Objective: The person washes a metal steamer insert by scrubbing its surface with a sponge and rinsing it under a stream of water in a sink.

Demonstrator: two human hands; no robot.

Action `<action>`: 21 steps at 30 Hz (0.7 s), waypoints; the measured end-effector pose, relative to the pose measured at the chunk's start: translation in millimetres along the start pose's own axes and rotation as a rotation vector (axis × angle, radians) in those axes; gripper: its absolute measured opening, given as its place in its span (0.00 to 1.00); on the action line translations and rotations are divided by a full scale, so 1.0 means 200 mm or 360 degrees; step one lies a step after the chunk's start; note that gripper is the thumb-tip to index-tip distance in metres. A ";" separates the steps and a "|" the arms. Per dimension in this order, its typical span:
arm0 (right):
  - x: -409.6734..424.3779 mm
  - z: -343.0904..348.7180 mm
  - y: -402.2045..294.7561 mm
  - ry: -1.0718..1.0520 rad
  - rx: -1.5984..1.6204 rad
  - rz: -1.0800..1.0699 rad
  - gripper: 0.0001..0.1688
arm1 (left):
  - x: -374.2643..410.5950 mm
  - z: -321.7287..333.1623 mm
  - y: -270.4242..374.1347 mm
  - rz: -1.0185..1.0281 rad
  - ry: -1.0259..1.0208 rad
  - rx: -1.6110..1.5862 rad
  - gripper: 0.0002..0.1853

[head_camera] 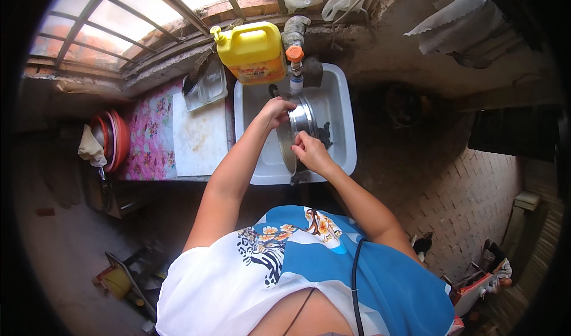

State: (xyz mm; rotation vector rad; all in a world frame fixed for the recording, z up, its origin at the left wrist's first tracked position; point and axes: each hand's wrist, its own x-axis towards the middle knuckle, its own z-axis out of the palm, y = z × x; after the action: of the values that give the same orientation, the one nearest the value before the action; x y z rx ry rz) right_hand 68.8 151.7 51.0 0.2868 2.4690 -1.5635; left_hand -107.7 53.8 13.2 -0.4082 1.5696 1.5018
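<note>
A shiny metal pot point(304, 115) is tipped on its side in a pale plastic basin point(349, 113), with a dark handle at each end. At the upper left part of its rim, my left hand point(277, 111) grips the edge. My right hand point(311, 150) is at the pot's near right side with its fingers curled; whether it pinches something there cannot be told. A dark, crumpled clump point(325, 135) lies in the basin to the right of the pot. Above the pot is a tap with an orange handle point(295, 54) and a blue-and-white nozzle point(296, 84).
A yellow plastic jug point(250, 52) stands at the basin's far left. Left of the basin are a whitish board point(198, 139), a clear container point(207, 88) and a floral cloth point(149, 135). Red basins point(118, 139) stand farther left, below a barred window point(107, 19).
</note>
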 end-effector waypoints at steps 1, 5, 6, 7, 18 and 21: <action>-0.01 -0.01 -0.01 0.0029 0.0046 -0.0028 0.09 | -0.05 0.01 0.02 -0.0005 -0.0046 0.0051 0.12; -0.05 -0.07 0.02 0.0118 0.0281 -0.0023 0.08 | -0.25 0.04 0.07 -0.0002 -0.0167 0.0196 0.17; -0.06 -0.10 0.01 0.0127 0.0310 0.0004 0.08 | -0.28 0.03 0.06 0.0014 -0.0147 0.0188 0.19; -0.06 -0.15 0.00 0.0145 0.0333 0.0034 0.08 | -0.30 0.02 0.06 0.0033 -0.0136 0.0180 0.20; 0.02 -0.33 0.02 0.0268 0.0058 0.0011 0.10 | -0.32 0.08 -0.02 0.0192 -0.0025 0.0174 0.20; 0.05 -0.27 0.06 0.0206 0.0273 0.0156 0.11 | -0.35 0.10 -0.02 0.0289 0.0065 0.0370 0.18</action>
State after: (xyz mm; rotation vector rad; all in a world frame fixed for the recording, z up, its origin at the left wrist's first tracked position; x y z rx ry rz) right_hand 59.1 205.3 61.1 0.5439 2.3750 -1.7688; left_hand -60.1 49.1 67.3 -0.1675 1.8305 1.4303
